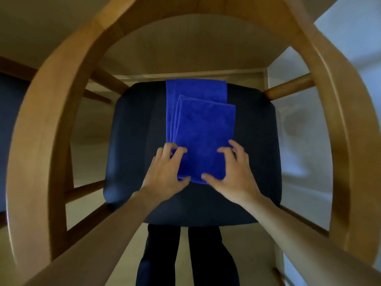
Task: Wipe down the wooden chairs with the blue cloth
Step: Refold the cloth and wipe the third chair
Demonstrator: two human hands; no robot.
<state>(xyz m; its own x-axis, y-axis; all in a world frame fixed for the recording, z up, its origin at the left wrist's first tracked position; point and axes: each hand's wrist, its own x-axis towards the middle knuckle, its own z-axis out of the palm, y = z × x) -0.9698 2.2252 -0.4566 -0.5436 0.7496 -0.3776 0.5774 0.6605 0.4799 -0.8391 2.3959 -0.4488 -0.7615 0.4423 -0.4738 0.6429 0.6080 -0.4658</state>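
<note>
Blue folded cloth (203, 129) lay on the chair's dark seat (136, 141); left hand (167, 170) and right hand (233, 172) pinched its near corners.

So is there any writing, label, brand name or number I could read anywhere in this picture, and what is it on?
None: no word, label, brand, number or sign can be read anywhere in this view.
blue cloth: plain, no tag or print showing.
dark seat cushion: plain.
wooden chair frame: bare wood, no sticker or stamp visible.
left hand and right hand: no watch, ring or marking shows.
</note>
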